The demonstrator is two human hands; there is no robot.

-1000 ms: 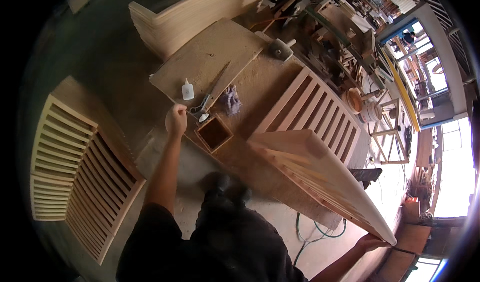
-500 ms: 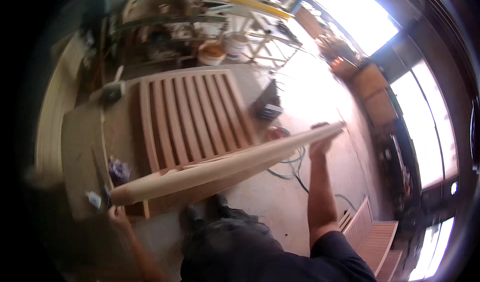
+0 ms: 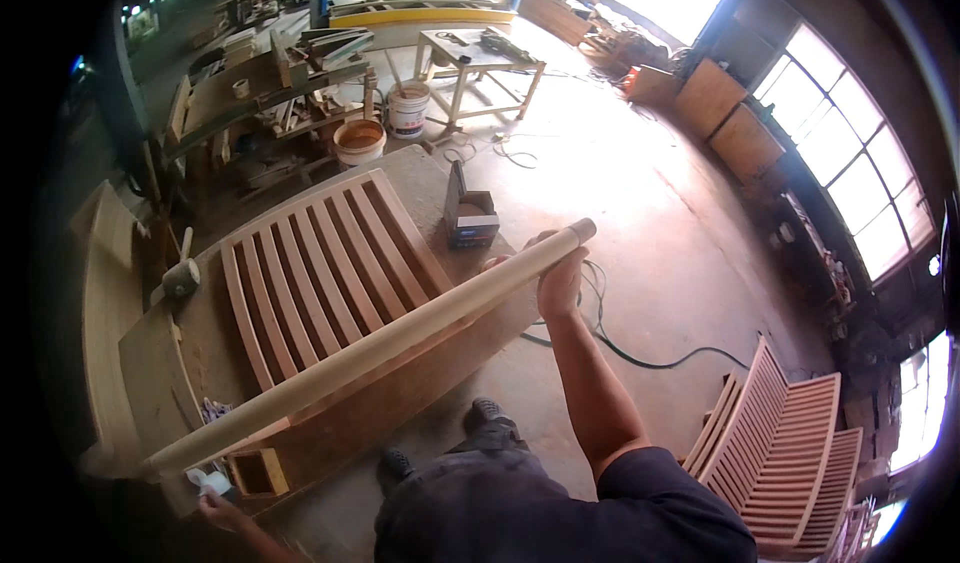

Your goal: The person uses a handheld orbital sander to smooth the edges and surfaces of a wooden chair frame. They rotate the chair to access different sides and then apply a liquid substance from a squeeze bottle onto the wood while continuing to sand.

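A long, smooth round wooden pole [image 3: 400, 341] slants across in front of me, over the near edge of the slatted panel. Near its upper right end my right hand [image 3: 560, 283] is closed around it. At the lower left my left hand [image 3: 222, 511] is off the pole, its fingers at a small white item [image 3: 210, 482], seemingly pinching it; the kind is too blurred to tell. Beneath the pole lies the slatted wooden panel [image 3: 330, 273] on a worktable [image 3: 410, 388]. A crumpled purple-white cloth or wrapper [image 3: 213, 410] shows beside the pole's lower end.
A mallet [image 3: 181, 279] and an open dark box [image 3: 470, 221] lie on the table. By the open wooden box [image 3: 258, 473] is the table's near left corner. Beyond are buckets [image 3: 360, 141] and a small table [image 3: 480, 51]. A green hose [image 3: 660, 365] crosses the floor toward slatted benches [image 3: 780, 433].
My left hand has left the pole's left end and moved to the white item. The pole's right end has shifted left in the view with my right hand, and the view has turned.
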